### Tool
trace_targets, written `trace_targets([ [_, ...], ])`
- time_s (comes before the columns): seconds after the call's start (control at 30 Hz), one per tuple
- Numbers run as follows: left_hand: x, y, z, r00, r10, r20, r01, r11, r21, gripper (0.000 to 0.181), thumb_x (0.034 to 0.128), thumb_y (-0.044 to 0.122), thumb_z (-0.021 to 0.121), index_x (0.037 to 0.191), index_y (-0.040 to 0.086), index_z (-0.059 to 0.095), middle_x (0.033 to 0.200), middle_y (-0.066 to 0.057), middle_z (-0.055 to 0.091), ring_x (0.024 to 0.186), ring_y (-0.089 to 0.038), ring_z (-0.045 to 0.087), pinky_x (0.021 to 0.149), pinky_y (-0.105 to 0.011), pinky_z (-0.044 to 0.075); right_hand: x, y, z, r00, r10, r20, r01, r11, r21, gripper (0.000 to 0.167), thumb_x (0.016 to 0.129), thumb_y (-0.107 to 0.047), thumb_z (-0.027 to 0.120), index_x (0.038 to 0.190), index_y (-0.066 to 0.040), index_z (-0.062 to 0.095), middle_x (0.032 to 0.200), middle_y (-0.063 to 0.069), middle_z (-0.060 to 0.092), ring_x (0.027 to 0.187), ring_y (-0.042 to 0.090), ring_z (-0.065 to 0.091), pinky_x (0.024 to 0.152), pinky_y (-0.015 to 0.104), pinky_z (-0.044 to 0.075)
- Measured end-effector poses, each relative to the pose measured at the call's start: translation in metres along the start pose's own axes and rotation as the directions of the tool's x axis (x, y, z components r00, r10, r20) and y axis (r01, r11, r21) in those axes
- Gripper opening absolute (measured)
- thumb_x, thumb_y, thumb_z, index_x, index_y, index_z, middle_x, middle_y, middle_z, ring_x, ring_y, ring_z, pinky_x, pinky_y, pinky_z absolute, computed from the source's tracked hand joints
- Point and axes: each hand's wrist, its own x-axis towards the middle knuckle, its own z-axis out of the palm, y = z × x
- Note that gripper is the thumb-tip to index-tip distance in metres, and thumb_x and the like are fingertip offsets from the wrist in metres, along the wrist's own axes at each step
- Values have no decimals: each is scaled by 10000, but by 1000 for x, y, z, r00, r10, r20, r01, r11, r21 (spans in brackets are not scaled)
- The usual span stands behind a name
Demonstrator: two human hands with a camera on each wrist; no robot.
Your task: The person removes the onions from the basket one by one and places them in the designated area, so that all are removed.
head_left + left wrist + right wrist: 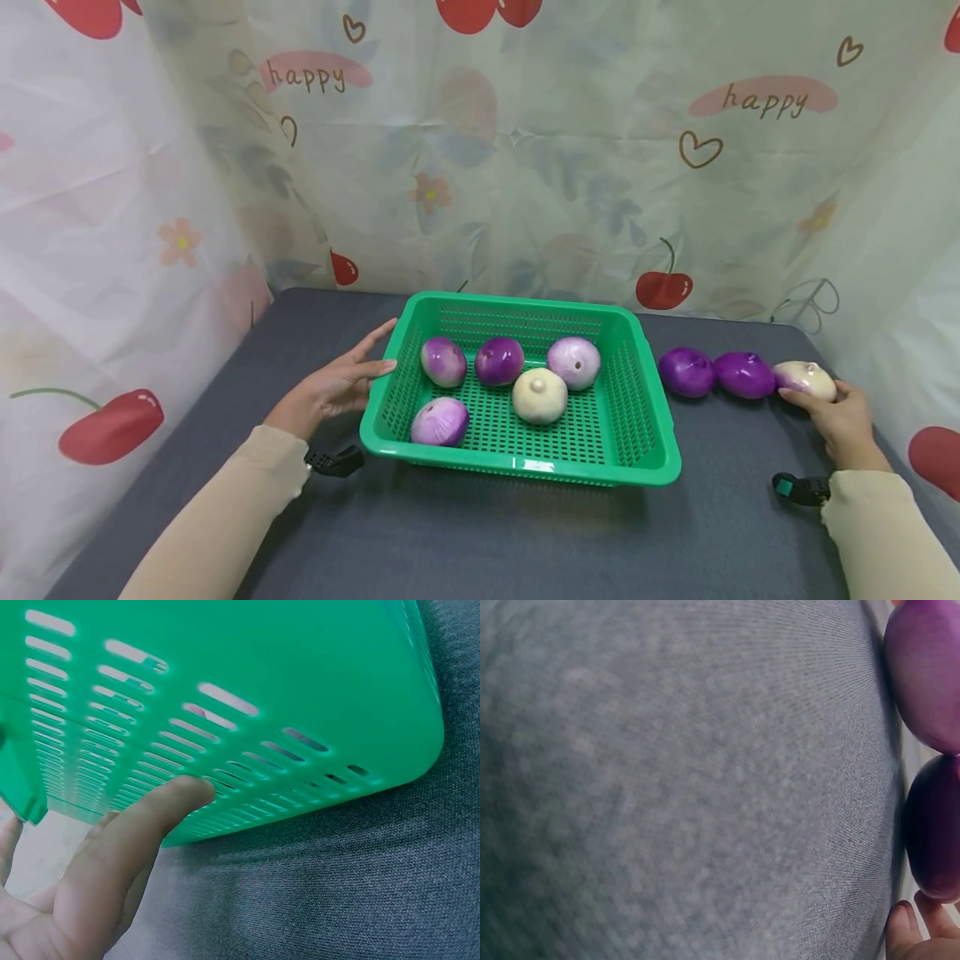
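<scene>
A green plastic basket point(517, 473) with slotted walls stands mid-table, holding several onions, among them a cream onion point(540, 396) and a purple onion point(499, 361). Against its left side rests my left hand point(337, 387), fingers extended and thumb at the rim. In the left wrist view a fingertip touches the slotted wall. At the far right my right hand point(843, 421) holds a white-and-purple onion point(806, 379) between thumb and fingers. That onion ends a row with two purple onions point(744, 375) point(687, 372). The right wrist view shows only some fingertips point(904, 922) and onions at its edge.
A dark grey cloth covers the table point(480, 542). Printed plastic curtains point(510, 167) hang behind it and along both sides. A thin looped cord point(817, 300) lies by the back right corner. Each wrist wears a black strap.
</scene>
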Motion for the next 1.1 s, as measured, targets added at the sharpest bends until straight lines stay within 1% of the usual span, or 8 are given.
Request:
trace_targets([
  [0.2, 1, 0, -1, 1000, 0, -2, 0, 1000, 6, 731, 1022, 138, 487, 1517, 495, 83, 1523, -241, 255, 1052, -297, 665, 860, -564, 526, 2, 2, -1, 1000, 16, -5, -16, 999, -33, 938, 913, -382, 610, 1487, 136, 79, 1534, 345, 144, 1278, 451, 276, 1105, 577, 280],
  [0.33, 1, -1, -1, 1000, -1, 1, 1, 1000, 5, 729, 1024, 135, 483, 1516, 496, 85, 1531, -234, 246, 1059, -298, 662, 863, -568, 522, 4, 3, -2, 1000, 4, -3, -4, 998, -56, 934, 907, -392, 631, 1491, 125, 117, 1515, 328, 204, 1162, 406, 345, 938, 443, 397],
  [0.47, 0, -1, 0, 1000, -3, 1, 3, 1000, 4, 730, 1023, 138, 486, 1517, 495, 86, 1534, -230, 242, 1060, -298, 661, 864, -571, 521, 4, 4, -2, 1000, -8, -3, 8, 998, -68, 934, 901, -396, 648, 1489, 126, 144, 1465, 320, 263, 1060, 356, 376, 794, 310, 371],
  [0.63, -1, 1, 1, 1000, -1, 4, 1, 1000, -4, 736, 1020, 134, 492, 1522, 482, 82, 1535, -236, 237, 1059, -299, 662, 865, -570, 521, 4, 4, -3, 1000, -14, -7, 13, 997, -74, 937, 897, -401, 656, 1477, 142, 160, 1373, 311, 331, 994, 325, 385, 739, 286, 362],
  [0.77, -2, 2, 2, 1000, -1, 5, 1, 1000, -5, 739, 1019, 131, 493, 1526, 473, 78, 1538, -236, 232, 1060, -301, 662, 863, -569, 521, 3, 3, -3, 1000, -8, -3, 8, 997, -73, 948, 896, -410, 656, 1477, 143, 151, 1369, 313, 326, 1013, 340, 378, 750, 294, 367],
  [0.87, -2, 2, 2, 1000, -3, 4, 3, 1000, -3, 739, 1019, 132, 495, 1526, 472, 78, 1536, -238, 235, 1060, -302, 662, 862, -568, 522, 2, 3, -3, 1000, 2, 5, -1, 998, -58, 965, 901, -408, 648, 1484, 139, 109, 1432, 337, 265, 1088, 387, 362, 867, 394, 411],
  [0.97, -2, 2, 2, 1000, -4, 3, 4, 1000, -2, 740, 1019, 132, 495, 1525, 475, 78, 1534, -239, 238, 1060, -303, 662, 863, -570, 521, 1, 2, -4, 1000, 8, 16, -7, 999, -53, 991, 904, -414, 641, 1490, 132, 59, 1487, 345, 195, 1157, 421, 334, 992, 509, 372],
  [1.1, -1, 2, 1, 1000, -3, 3, 3, 1000, 2, 739, 1019, 135, 495, 1524, 479, 79, 1536, -237, 236, 1061, -304, 660, 864, -574, 519, 1, 2, -3, 1000, 4, 14, -3, 999, -51, 979, 904, -403, 643, 1496, 120, 65, 1515, 337, 172, 1170, 420, 320, 1016, 511, 352],
])
